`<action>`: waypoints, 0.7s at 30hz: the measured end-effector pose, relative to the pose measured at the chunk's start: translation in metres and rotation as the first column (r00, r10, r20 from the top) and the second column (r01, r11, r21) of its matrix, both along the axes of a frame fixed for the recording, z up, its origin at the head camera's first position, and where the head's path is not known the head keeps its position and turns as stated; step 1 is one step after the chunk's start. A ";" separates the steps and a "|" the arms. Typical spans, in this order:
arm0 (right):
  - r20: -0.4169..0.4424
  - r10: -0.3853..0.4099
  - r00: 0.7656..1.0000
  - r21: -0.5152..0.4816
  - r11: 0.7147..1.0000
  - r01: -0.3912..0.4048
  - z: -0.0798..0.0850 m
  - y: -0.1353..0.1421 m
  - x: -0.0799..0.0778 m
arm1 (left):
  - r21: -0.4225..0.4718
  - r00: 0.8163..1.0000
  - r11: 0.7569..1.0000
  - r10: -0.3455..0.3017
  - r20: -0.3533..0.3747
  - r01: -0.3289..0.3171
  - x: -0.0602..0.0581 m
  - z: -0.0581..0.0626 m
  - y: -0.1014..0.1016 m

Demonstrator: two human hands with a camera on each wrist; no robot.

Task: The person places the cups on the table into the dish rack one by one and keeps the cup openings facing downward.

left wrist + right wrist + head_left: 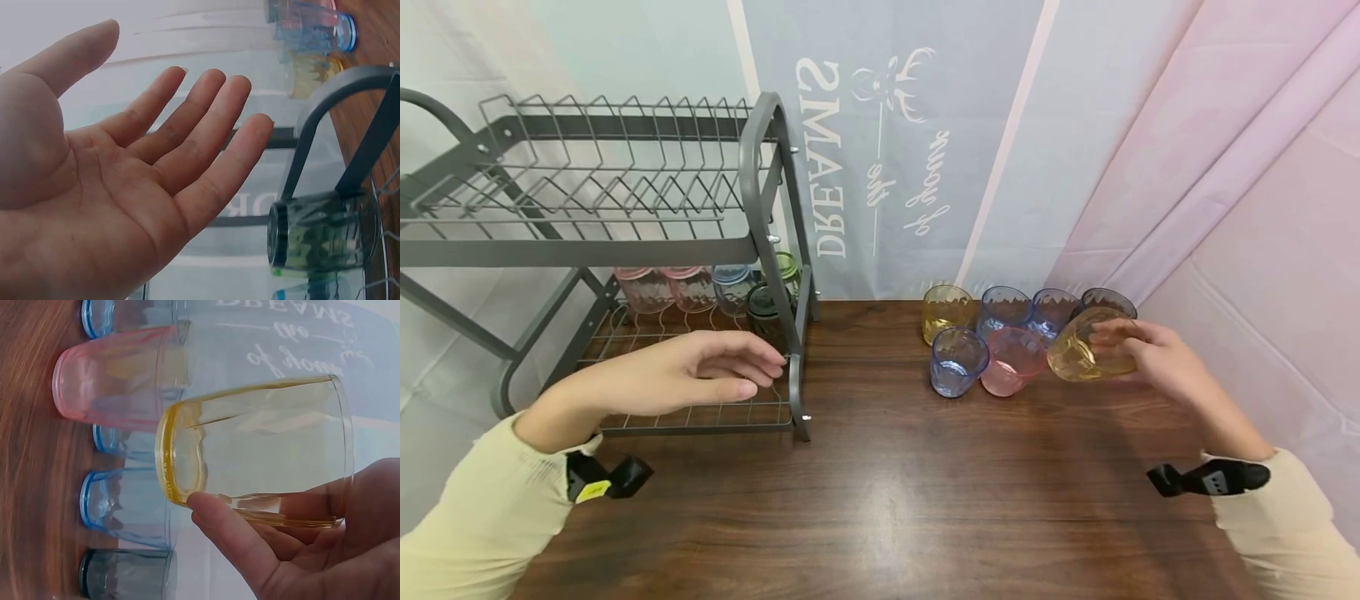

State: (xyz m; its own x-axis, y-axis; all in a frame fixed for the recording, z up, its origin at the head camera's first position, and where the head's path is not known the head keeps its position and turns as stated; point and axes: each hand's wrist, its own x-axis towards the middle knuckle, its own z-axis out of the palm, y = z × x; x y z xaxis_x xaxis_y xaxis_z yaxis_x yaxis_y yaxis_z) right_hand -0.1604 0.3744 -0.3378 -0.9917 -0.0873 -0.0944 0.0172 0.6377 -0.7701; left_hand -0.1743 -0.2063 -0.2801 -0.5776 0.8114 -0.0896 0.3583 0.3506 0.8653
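My right hand holds a clear yellow glass by its side, lifted above the tabletop and tilted. In the right wrist view the thumb lies along the glass near its base. Behind and beside it stand a pink glass, a front blue glass, another yellow glass, two more blue glasses and a dark grey glass. Holding nothing, my left hand hovers in front of the dish rack, its palm and loosely bent fingers showing in the left wrist view.
On the rack's lower tier, upside-down glasses stand in a group: pink glasses, a blue glass, a green glass and a dark glass. A printed curtain hangs behind the wooden table.
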 end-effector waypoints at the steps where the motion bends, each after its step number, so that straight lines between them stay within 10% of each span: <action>1: -0.021 -0.002 1.000 0.033 0.999 0.003 0.001 -0.002 0.001 | 0.003 1.000 1.000 -0.005 0.006 0.005 0.000 -0.001 0.002; 21: -0.321 0.011 0.947 0.135 0.990 0.034 0.015 -0.044 0.014 | 0.031 0.993 0.999 0.018 0.114 -0.022 -0.007 -0.030 0.064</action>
